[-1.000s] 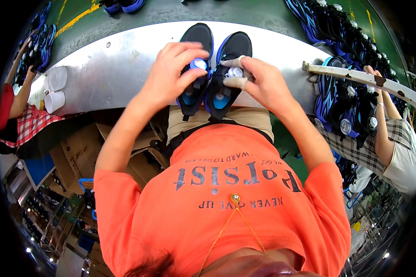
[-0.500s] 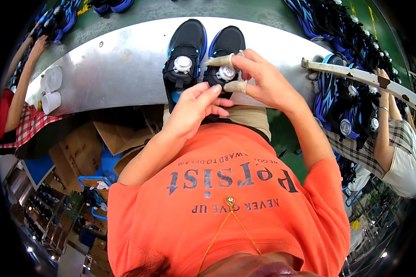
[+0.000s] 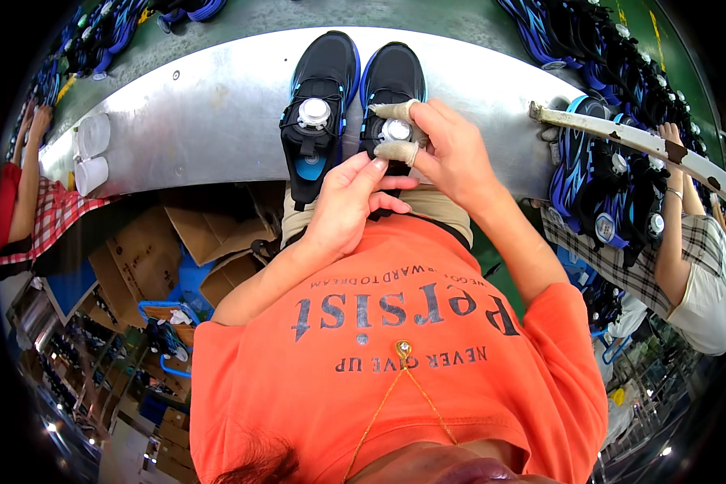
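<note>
Two black and blue sports shoes stand side by side on the metal bench, toes pointing away from me. The left shoe [image 3: 324, 73] has a white round dial [image 3: 314, 112] over its tongue, and nothing touches it. On the right shoe [image 3: 395, 73], a white and clear dial [image 3: 396, 130] sits between the capped thumb and index finger of my right hand [image 3: 448, 149]. Pale finger covers sheathe both fingers. My left hand [image 3: 351, 198] pinches at the collar of that shoe, thumb close to my right thumb. What lies under the fingertips is hidden.
A curved metal bench [image 3: 218, 105] carries two white cups [image 3: 91, 175] at left. Beyond a chipped white rail [image 3: 621, 133] at right, many similar shoes stand in rows. Co-workers reach in at both sides. Cardboard boxes [image 3: 145, 258] lie below the bench at left.
My right thumb has moved left, closer to my left thumb at the shoe's collar. Both hands stay at the right shoe. The left co-worker's hands have shifted away.
</note>
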`<move>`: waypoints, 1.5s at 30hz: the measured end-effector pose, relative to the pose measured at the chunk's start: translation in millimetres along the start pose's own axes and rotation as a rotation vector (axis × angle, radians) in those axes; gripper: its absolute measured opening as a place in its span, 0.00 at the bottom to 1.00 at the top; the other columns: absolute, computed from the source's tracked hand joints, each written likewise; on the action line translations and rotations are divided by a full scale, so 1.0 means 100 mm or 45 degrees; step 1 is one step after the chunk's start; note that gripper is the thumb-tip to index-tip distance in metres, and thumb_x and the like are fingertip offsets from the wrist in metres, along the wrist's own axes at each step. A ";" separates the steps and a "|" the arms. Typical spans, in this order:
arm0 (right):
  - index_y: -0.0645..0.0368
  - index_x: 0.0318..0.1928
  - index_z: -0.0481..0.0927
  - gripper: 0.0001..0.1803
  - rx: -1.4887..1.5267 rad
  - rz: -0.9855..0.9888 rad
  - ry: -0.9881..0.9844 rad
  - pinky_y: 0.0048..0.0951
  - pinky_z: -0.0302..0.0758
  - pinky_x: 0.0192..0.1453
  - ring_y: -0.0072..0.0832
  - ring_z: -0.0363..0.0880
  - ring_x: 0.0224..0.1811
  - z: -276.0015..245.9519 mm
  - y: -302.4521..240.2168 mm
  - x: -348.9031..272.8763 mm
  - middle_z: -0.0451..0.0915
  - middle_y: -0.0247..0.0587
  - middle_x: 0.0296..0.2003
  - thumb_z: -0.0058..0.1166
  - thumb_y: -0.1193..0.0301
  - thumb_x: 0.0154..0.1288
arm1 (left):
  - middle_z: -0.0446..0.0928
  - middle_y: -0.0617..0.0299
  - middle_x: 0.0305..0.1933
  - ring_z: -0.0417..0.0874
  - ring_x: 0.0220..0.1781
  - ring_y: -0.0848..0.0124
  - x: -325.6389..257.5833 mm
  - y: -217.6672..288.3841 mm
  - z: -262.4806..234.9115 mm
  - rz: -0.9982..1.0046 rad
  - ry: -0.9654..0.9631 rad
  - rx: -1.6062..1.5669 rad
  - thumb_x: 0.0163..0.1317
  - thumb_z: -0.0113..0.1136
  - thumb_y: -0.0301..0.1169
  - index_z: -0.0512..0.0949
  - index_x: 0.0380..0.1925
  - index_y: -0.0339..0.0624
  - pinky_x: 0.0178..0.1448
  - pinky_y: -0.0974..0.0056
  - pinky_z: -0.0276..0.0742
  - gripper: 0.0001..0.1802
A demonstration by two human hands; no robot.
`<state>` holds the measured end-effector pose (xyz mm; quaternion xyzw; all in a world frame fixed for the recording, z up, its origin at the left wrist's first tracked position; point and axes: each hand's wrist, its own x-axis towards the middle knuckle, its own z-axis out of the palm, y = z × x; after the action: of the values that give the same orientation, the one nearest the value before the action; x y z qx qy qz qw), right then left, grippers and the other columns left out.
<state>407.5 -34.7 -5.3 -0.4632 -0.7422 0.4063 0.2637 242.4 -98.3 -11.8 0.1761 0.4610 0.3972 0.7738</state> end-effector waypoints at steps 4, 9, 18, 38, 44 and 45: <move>0.50 0.47 0.84 0.16 0.057 -0.026 -0.072 0.30 0.74 0.38 0.32 0.75 0.31 -0.11 0.11 0.10 0.77 0.41 0.32 0.64 0.64 0.57 | 0.81 0.55 0.42 0.85 0.37 0.69 -0.10 0.39 -0.16 -0.334 -0.206 0.486 0.73 0.48 0.34 0.76 0.48 0.30 0.37 0.70 0.81 0.17; 0.51 0.54 0.81 0.16 -0.151 -0.046 0.099 0.28 0.71 0.50 0.30 0.75 0.45 -0.28 0.56 0.75 0.80 0.38 0.43 0.54 0.63 0.68 | 0.77 0.57 0.39 0.78 0.38 0.66 -0.04 0.99 -0.18 1.050 0.539 1.735 0.55 0.68 0.32 0.81 0.40 0.37 0.41 0.64 0.73 0.14; 0.42 0.58 0.77 0.21 -0.406 -0.145 -0.187 0.43 0.73 0.56 0.52 0.76 0.50 0.78 0.30 1.59 0.72 0.56 0.49 0.46 0.52 0.70 | 0.74 0.67 0.39 0.70 0.35 0.74 0.12 0.93 -0.37 0.714 0.049 1.571 0.53 0.66 0.26 0.78 0.49 0.41 0.41 0.70 0.68 0.21; 0.41 0.57 0.78 0.18 -0.372 -0.241 -0.168 0.40 0.74 0.50 0.44 0.77 0.44 0.82 0.42 1.67 0.75 0.47 0.40 0.48 0.58 0.69 | 0.74 0.60 0.44 0.74 0.46 0.68 0.10 0.78 -0.56 0.858 0.150 1.530 0.46 0.73 0.30 0.76 0.48 0.41 0.48 0.67 0.70 0.26; 0.42 0.56 0.78 0.18 -0.402 -0.256 -0.156 0.39 0.74 0.50 0.43 0.77 0.44 0.83 0.40 1.68 0.75 0.46 0.39 0.48 0.57 0.69 | 0.78 0.61 0.43 0.74 0.48 0.67 0.21 0.84 -0.77 0.709 -0.203 1.191 0.52 0.66 0.27 0.81 0.46 0.39 0.54 0.66 0.69 0.19; 0.42 0.56 0.79 0.18 -0.397 -0.265 -0.160 0.39 0.74 0.50 0.43 0.77 0.44 0.84 0.39 1.69 0.75 0.46 0.39 0.48 0.57 0.69 | 0.79 0.61 0.44 0.74 0.48 0.67 0.25 0.90 -0.85 0.667 -0.339 1.122 0.52 0.65 0.26 0.81 0.46 0.39 0.56 0.66 0.68 0.18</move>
<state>288.8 97.0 -80.6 -0.3930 -0.8549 0.2853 0.1824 135.4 -31.1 -12.0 0.6428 0.4225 0.3201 0.5531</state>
